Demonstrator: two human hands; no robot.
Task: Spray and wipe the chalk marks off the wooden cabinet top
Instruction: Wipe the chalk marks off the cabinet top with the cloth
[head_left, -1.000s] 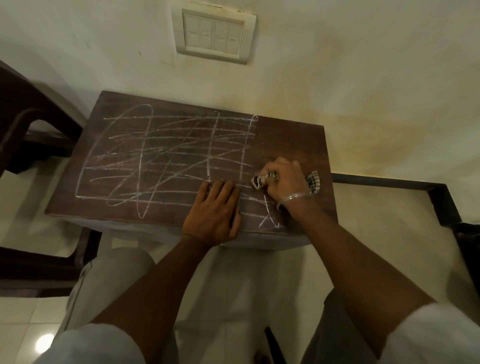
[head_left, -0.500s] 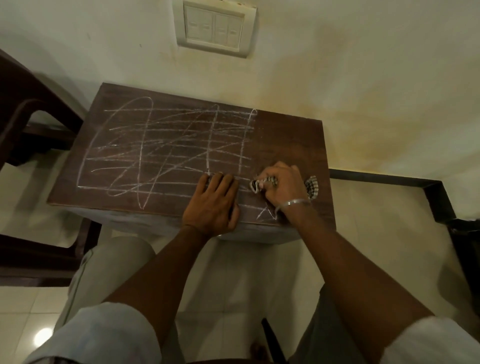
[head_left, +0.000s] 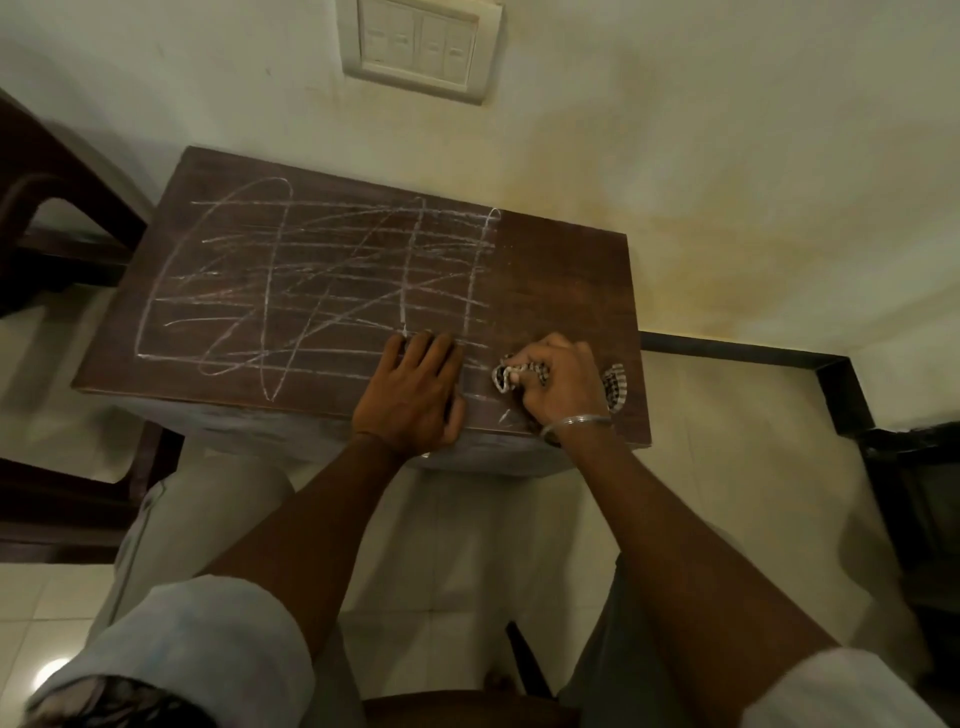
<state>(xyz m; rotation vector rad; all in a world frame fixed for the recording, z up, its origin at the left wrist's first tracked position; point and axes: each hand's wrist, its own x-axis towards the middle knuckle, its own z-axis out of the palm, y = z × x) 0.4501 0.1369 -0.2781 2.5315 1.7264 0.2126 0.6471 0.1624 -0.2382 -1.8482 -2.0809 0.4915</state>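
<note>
Two hands side by side: left hand (head_left: 410, 395) flat on the cabinet top (head_left: 561, 270), right hand (head_left: 561, 379) clutching a checked cloth (head_left: 615, 387). Soft, limp; probably wipes best wadded.

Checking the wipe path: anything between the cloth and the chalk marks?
Yes. The left hand lies flat on the top, between the cloth in the right hand and most chalk marks to its left.
</note>
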